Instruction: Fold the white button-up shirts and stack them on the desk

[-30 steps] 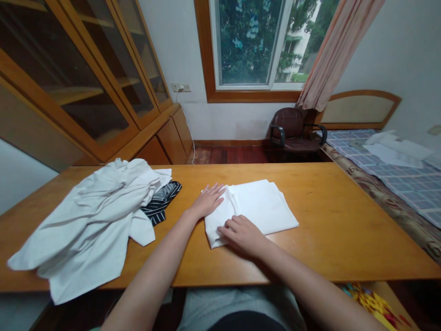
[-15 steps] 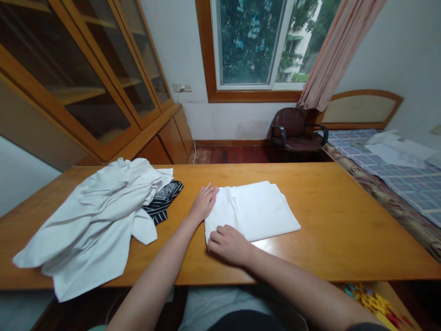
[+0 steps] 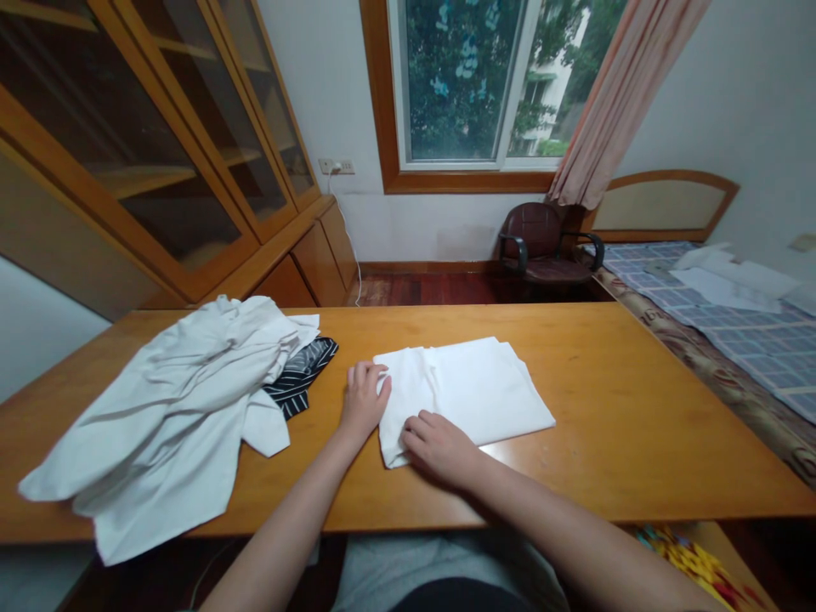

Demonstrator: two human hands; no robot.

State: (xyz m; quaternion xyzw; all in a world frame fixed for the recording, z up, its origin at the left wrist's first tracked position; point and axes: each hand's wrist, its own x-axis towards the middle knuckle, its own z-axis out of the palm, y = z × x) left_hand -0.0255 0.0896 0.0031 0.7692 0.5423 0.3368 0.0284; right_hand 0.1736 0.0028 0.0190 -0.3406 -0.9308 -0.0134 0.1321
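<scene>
A folded white cloth [image 3: 484,387] lies flat on the wooden table in front of me, with a wrinkled strip along its left part. My left hand [image 3: 365,398] rests at the cloth's left edge, fingers bent and the thumb spread apart from them. On the near side, my right hand [image 3: 441,444] is closed over the cloth, its curled fingertips on the wrinkled strip; what lies beneath them is hidden. Left of both hands sits a loose heap of white cloth [image 3: 184,399], one end hanging over the table's front edge. A black striped cloth [image 3: 299,374] pokes out from under it.
The wooden table [image 3: 612,425] spans the view. A glass-door cabinet [image 3: 184,144] stands at the left. Behind the table are a brown armchair [image 3: 539,242] and a window [image 3: 459,81]; a bed [image 3: 733,314] with a checked sheet is at the right.
My left hand has drawn back toward me and left, from lying flat on the cloth's edge to bent fingers. My right hand has shifted slightly right, uncovering the near left corner.
</scene>
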